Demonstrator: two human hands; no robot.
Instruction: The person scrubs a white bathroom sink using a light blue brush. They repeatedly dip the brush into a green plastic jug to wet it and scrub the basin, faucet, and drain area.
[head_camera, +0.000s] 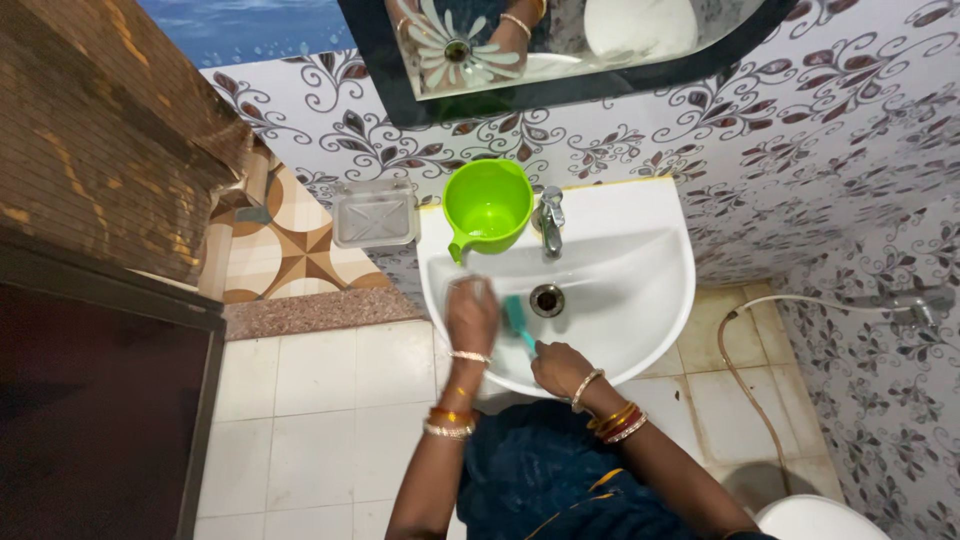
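My left hand (470, 315) rests on the inner left side of a white wall basin (640, 290), fingers pressed on something pale that I cannot make out. My right hand (560, 365) grips a teal brush (518, 318) by its handle, with the bristle head down in the bowl just left of the metal drain (547, 300). Both wrists wear bangles. A bright green plastic mug (488, 208) stands on the basin's back ledge, left of the chrome tap (549, 222).
A clear soap dish (374, 214) is fixed to the wall left of the basin. A mirror (560, 40) hangs above. A hose (750, 390) runs along the tiled floor at right, beside a white rim (820, 520). A dark door stands at left.
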